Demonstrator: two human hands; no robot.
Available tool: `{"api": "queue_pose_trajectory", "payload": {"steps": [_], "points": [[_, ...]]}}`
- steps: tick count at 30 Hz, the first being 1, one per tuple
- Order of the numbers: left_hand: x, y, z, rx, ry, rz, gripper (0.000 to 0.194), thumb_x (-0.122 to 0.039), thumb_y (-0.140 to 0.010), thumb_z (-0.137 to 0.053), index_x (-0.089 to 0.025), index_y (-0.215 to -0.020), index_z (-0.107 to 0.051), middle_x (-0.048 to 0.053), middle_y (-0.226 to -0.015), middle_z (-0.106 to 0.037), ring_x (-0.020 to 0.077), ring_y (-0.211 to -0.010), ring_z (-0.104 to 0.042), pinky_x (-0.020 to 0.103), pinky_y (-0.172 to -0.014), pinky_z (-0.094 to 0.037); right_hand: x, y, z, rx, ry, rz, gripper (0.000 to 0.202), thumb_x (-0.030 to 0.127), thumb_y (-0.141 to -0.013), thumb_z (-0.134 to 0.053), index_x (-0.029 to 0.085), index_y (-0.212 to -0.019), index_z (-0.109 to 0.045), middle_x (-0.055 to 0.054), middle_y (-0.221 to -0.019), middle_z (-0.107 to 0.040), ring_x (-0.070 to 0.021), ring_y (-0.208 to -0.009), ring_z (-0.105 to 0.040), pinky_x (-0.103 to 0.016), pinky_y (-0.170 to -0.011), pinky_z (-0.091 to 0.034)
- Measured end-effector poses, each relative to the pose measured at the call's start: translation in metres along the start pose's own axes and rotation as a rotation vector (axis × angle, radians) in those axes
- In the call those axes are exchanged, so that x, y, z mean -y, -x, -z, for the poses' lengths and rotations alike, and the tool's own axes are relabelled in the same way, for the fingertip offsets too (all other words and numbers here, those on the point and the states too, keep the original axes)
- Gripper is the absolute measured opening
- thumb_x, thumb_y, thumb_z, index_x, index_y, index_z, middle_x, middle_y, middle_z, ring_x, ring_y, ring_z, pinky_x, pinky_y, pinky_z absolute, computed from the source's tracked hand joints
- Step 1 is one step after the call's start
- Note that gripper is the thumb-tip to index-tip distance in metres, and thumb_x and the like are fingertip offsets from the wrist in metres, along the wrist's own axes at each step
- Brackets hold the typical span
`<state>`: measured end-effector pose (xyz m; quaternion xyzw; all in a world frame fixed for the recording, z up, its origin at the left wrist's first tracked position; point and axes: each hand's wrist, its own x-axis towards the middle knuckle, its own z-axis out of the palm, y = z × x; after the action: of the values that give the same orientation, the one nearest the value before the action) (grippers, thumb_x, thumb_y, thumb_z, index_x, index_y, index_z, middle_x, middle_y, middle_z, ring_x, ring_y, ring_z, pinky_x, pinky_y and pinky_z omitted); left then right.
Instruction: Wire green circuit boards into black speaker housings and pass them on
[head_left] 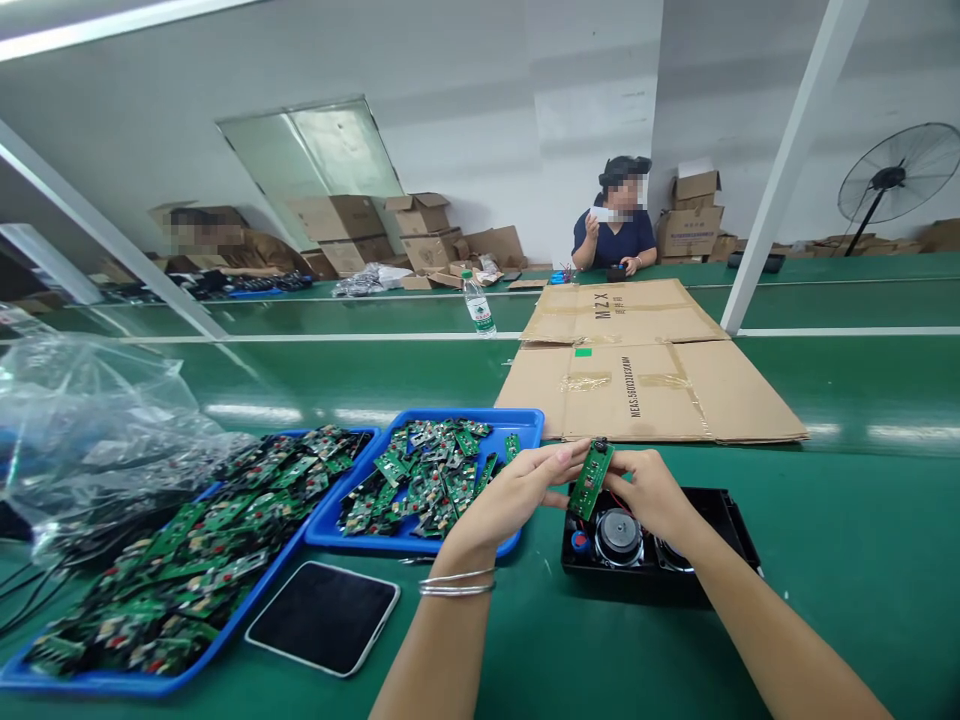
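Observation:
A small green circuit board (591, 482) is held up between my two hands, tilted, with a dark component at its upper end. My left hand (534, 478) grips it from the left, the thumb on top and fingers behind. The fingers of my right hand (651, 490) pinch its right edge. Just below the board lies an open black speaker housing (724, 515) with a round silver speaker (619, 538) inside; a second one is partly hidden by my right hand. Thin red wires run near the board, and a blue round part (580, 541) sits in the housing's left corner.
Two blue trays, a near one (161, 686) and a farther one (517, 418), carry many circuit boards. A phone (324, 617) lies beside them, a plastic bag (97, 430) at far left. Flattened cardboard (637, 395) and a bottle (478, 305) stand ahead; two people sit beyond.

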<state>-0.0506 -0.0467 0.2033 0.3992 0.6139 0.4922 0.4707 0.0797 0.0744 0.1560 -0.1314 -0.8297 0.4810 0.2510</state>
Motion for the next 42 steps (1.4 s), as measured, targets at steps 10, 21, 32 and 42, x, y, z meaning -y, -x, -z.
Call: {"api": "queue_pose_trajectory", "payload": {"steps": [10, 21, 32, 42], "points": [[0.009, -0.009, -0.015, -0.042, -0.109, -0.094, 0.057, -0.03, -0.071, -0.065, -0.015, -0.123, -0.049, 0.011, -0.124, -0.057, 0.0237, -0.108, -0.056, 0.034, -0.084, -0.051, 0.01, 0.002, 0.007, 0.063, 0.03, 0.01, 0.022, 0.024, -0.087, -0.047, 0.019, -0.087, -0.069, 0.0, -0.079, -0.068, -0.0147, -0.072, -0.061, -0.022, -0.066, -0.042], [0.008, 0.001, -0.02, -0.164, -0.472, -0.23, 0.044, -0.028, -0.069, -0.067, -0.023, -0.112, -0.055, 0.005, -0.114, -0.063, 0.0236, -0.109, -0.055, 0.036, -0.094, -0.044, 0.007, 0.029, 0.06, 0.143, 0.492, -0.092, 0.034, 0.016, -0.081, -0.048, 0.021, -0.113, -0.055, -0.006, -0.111, -0.059, -0.0212, -0.102, -0.054, -0.033, -0.084, -0.043], [0.006, 0.002, -0.006, -0.311, -0.795, -0.223, 0.036, -0.032, -0.075, -0.06, -0.024, -0.11, -0.054, 0.006, -0.097, -0.06, 0.027, -0.097, -0.053, 0.041, -0.083, -0.042, 0.009, 0.027, 0.069, 0.487, 0.419, -0.252, 0.026, 0.008, -0.066, -0.057, 0.019, -0.087, -0.069, 0.0, -0.066, -0.064, -0.0137, -0.059, -0.057, -0.021, -0.05, -0.037], [0.015, -0.017, -0.018, 0.19, 0.039, 0.084, 0.04, -0.032, -0.068, -0.068, -0.019, -0.094, -0.041, -0.001, -0.075, -0.06, 0.0133, -0.066, -0.06, 0.029, -0.063, -0.052, -0.005, 0.011, 0.05, 0.508, 0.232, -0.213, 0.01, 0.02, -0.075, -0.054, 0.016, -0.071, -0.063, 0.0, -0.067, -0.061, -0.0116, -0.06, -0.053, -0.02, -0.053, -0.036]]}}
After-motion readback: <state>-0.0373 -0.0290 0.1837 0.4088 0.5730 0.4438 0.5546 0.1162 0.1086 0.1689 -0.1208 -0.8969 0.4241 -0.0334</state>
